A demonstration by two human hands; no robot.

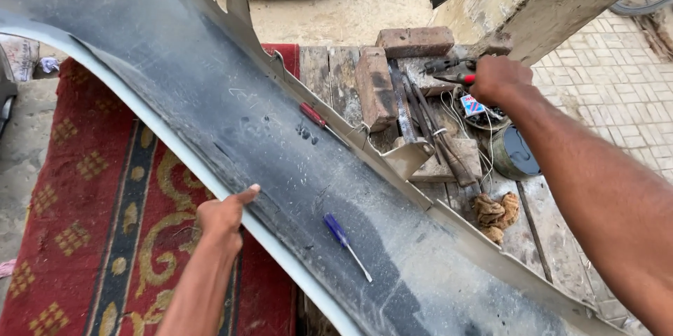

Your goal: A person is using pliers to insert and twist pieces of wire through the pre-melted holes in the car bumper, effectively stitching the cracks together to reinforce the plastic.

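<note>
1. A large grey, dusty car body panel (280, 140), curved and lying inner face up, runs from the upper left of the frame to the lower right, resting partly on a red patterned carpet (84, 224) and partly on a weathered wooden plank platform (540, 217).
2. The left hand (223, 215), at lower centre-left, rests on the panel's pale lower edge; the thumb lies out along the rim, and the other fingers curl under the edge, so how tightly they grip cannot be told.
3. The right hand (496, 78), at upper right, is closed around red-handled pliers (452, 71) above the platform, well apart from the panel.
4. Two tools lie loose on the panel: a blue-handled screwdriver (345, 235) near the centre bottom and a red-handled screwdriver (315, 117) higher up by the flanged edge.
5. On the platform sit two reddish bricks (396, 63), some metal bars (420, 115), a round dark tin (517, 154) and a crumpled brown rag (495, 213).
6. Judging from this, the work looks to be at an early or middle stage: the panel is steadied and tools are laid out, but no tool is on the panel's surface and no finished repair shows.
</note>
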